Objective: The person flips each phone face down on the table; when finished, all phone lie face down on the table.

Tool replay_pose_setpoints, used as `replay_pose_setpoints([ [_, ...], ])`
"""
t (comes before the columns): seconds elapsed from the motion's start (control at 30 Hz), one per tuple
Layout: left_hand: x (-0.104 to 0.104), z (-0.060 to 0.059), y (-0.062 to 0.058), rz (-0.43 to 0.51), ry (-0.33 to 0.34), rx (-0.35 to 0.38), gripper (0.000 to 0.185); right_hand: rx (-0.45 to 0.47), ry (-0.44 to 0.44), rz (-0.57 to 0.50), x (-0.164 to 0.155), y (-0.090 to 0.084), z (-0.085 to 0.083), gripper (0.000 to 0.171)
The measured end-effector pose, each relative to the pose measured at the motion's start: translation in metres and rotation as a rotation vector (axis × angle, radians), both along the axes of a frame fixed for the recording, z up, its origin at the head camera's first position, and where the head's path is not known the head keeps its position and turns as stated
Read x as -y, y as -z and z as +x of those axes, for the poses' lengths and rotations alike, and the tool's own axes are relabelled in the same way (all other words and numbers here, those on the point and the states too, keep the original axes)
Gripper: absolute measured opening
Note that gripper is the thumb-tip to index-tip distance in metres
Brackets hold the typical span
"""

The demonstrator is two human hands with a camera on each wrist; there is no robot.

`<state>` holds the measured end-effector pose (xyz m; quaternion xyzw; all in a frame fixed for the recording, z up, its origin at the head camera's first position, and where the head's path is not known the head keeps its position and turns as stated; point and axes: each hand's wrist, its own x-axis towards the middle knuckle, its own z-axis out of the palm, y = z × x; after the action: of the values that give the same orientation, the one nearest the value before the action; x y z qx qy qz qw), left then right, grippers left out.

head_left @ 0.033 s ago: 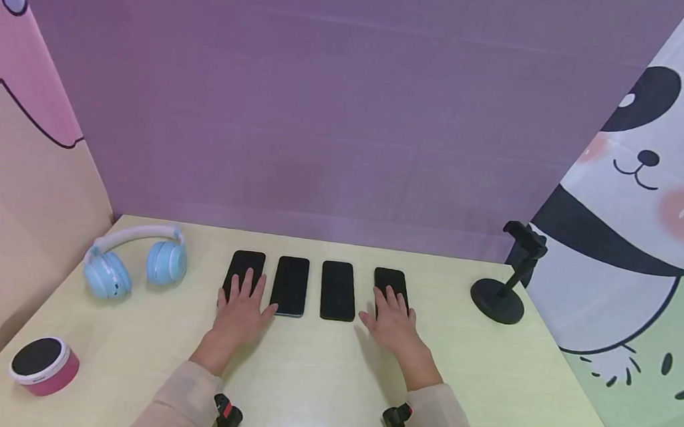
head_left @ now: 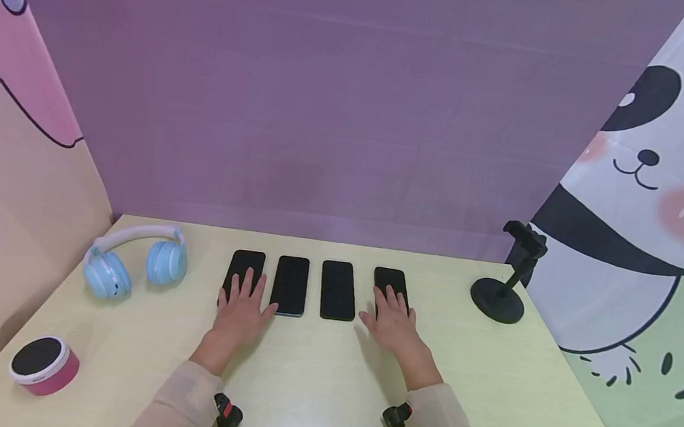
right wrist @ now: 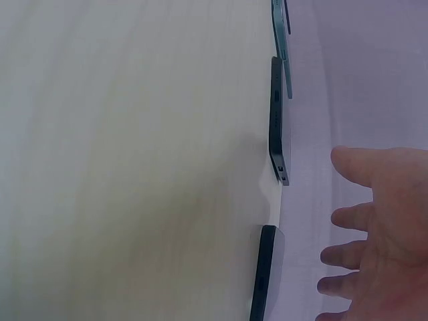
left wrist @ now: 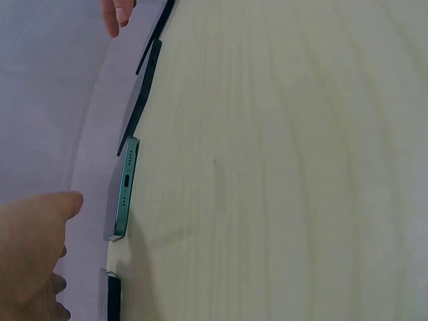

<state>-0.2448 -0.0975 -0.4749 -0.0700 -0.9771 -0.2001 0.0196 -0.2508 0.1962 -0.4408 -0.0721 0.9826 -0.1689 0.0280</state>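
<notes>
Four black phones lie side by side on a pale yellow-green table. My left hand lies flat with straight fingers over the near end of the leftmost phone. My right hand lies the same way over the rightmost phone. Between them the second phone and third phone are uncovered. In the left wrist view my left hand is beside the green edge of a phone. The right wrist view shows my right hand with spread fingers by a dark phone edge.
Light-blue headphones rest at the back left. A pink round speaker stands at the near left corner. At the back right stands a black phone stand. Fabric backdrops close in the table on three sides.
</notes>
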Motion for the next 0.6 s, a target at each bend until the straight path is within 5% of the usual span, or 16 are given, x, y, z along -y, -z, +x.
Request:
replay_pose_setpoints([
  [0.37,-0.003,-0.004,-0.005,0.073,0.06,-0.056,0.07,-0.014,-0.002,-0.023,-0.005,-0.002,-0.005,0.064],
  [0.6,-0.037,-0.006,-0.01,0.241,0.142,-0.084,0.065,-0.022,0.013,-0.133,-0.023,0.0,-0.01,0.062],
])
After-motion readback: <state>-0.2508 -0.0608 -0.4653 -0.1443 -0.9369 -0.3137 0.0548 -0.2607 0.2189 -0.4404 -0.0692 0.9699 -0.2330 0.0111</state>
